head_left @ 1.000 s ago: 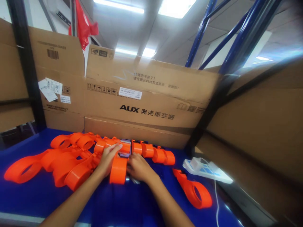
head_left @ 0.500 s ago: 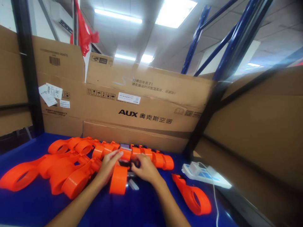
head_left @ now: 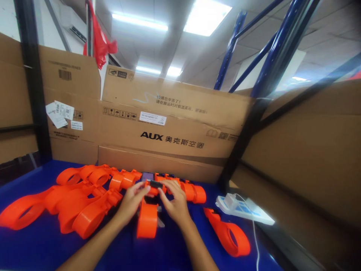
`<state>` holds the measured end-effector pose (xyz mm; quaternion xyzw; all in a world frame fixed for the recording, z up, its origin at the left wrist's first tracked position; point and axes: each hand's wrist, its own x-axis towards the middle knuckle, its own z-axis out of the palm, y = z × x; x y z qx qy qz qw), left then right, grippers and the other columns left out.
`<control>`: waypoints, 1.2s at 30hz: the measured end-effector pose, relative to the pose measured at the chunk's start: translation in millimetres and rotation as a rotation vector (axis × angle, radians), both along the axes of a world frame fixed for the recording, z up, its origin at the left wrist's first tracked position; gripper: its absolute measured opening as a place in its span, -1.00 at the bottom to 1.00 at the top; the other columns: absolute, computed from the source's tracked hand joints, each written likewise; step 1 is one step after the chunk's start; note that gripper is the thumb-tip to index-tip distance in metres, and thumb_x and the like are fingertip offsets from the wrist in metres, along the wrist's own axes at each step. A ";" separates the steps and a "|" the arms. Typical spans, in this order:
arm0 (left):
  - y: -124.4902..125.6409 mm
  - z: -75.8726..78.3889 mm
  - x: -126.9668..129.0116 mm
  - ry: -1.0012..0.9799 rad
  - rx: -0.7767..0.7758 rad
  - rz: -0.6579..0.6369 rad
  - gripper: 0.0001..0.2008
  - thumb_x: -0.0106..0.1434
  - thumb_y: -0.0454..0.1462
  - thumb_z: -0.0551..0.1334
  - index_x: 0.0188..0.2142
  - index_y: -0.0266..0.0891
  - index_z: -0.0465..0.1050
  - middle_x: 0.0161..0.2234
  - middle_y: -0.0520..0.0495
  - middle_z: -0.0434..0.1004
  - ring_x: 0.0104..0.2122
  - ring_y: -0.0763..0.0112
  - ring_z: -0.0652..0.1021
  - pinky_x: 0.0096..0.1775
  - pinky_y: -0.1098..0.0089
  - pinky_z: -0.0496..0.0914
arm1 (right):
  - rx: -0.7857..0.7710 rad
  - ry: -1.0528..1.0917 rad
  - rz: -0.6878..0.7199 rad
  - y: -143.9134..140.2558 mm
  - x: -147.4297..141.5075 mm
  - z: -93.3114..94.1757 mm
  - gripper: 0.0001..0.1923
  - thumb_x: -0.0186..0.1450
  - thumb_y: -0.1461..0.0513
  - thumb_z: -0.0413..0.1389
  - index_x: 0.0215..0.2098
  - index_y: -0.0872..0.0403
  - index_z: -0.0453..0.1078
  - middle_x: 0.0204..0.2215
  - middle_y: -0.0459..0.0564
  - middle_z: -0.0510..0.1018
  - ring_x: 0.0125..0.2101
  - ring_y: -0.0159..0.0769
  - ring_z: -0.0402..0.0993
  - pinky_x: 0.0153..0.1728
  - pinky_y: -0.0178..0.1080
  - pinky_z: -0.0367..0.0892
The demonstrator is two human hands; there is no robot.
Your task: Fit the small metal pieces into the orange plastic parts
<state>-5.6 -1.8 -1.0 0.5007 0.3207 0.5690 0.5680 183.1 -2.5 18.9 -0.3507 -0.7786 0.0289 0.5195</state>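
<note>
Between the fingertips of both hands is an orange strap (head_left: 153, 191) with a black piece (head_left: 155, 184) along its top. My left hand (head_left: 131, 201) pinches its left end, and my right hand (head_left: 176, 201) has thumb and fingers on its right end. Just below them an orange loop (head_left: 147, 222) stands on the blue table, its upper part dark. A small clear piece (head_left: 160, 223) lies partly hidden beside that loop. Behind the hands is a small device with a greyish screen (head_left: 147, 176).
Many orange loops (head_left: 87, 216) cover the left side of the blue table (head_left: 118, 250). More orange loops (head_left: 199, 194) line up behind my right hand. One loop (head_left: 235, 241) lies at right, near a white power strip (head_left: 245, 210) with a cable. Cardboard (head_left: 175, 128) walls the back.
My right hand has risen from the lower dark part to the held strap, whose black piece now faces up. The orange loop below has shifted slightly right and nearer.
</note>
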 end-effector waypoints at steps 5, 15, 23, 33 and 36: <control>0.0 -2.1 1.2 0.019 0.013 -0.011 -0.49 0.16 -0.04 0.38 0.01 -0.30 0.52 -0.33 -0.18 0.70 -0.48 0.32 0.58 -0.35 0.38 0.40 | -0.007 0.031 0.005 -0.6 -1.2 -0.4 -0.77 0.35 0.22 0.15 -0.03 0.00 0.50 -0.16 0.09 0.55 -0.14 -0.14 0.49 -0.08 -0.07 0.42; 2.6 -6.0 0.9 -0.012 -0.003 -0.022 -0.49 0.08 -0.18 0.42 0.02 -0.29 0.50 -0.34 -0.16 0.69 -0.57 0.41 0.54 -0.46 0.44 0.36 | -0.049 0.047 0.008 -1.4 -5.9 -4.5 -0.74 0.35 0.21 0.15 0.00 -0.03 0.51 -0.18 0.06 0.53 -0.18 -0.15 0.48 -0.14 -0.11 0.43; 4.5 -9.3 2.7 -0.010 -0.017 -0.054 -0.45 0.03 -0.25 0.42 0.05 -0.26 0.45 -0.26 -0.18 0.68 -0.32 0.20 0.65 -0.49 0.47 0.38 | -0.065 0.065 0.025 -2.7 -10.9 -7.3 -0.74 0.33 0.20 0.18 -0.02 -0.06 0.54 -0.19 0.05 0.49 -0.16 -0.16 0.46 -0.11 -0.11 0.41; 0.5 -3.0 0.6 0.058 -0.015 -0.016 -0.48 0.09 -0.11 0.42 0.01 -0.26 0.46 -0.38 -0.08 0.65 -0.63 0.44 0.51 -0.58 0.47 0.32 | -0.247 0.163 0.077 6.3 10.9 -4.9 -0.64 0.41 0.11 0.06 0.12 0.01 0.43 -0.19 0.03 0.60 -0.22 -0.19 0.52 -0.16 -0.15 0.44; 0.5 -2.5 0.3 0.052 -0.025 -0.005 -0.49 0.08 -0.12 0.42 -0.01 -0.27 0.47 -0.39 -0.09 0.65 -0.63 0.44 0.51 -0.59 0.47 0.33 | -0.270 0.095 -0.051 12.4 23.9 -8.1 -0.76 0.39 0.14 0.07 -0.14 0.06 0.52 -0.32 0.02 0.62 -0.33 -0.21 0.50 -0.29 -0.20 0.41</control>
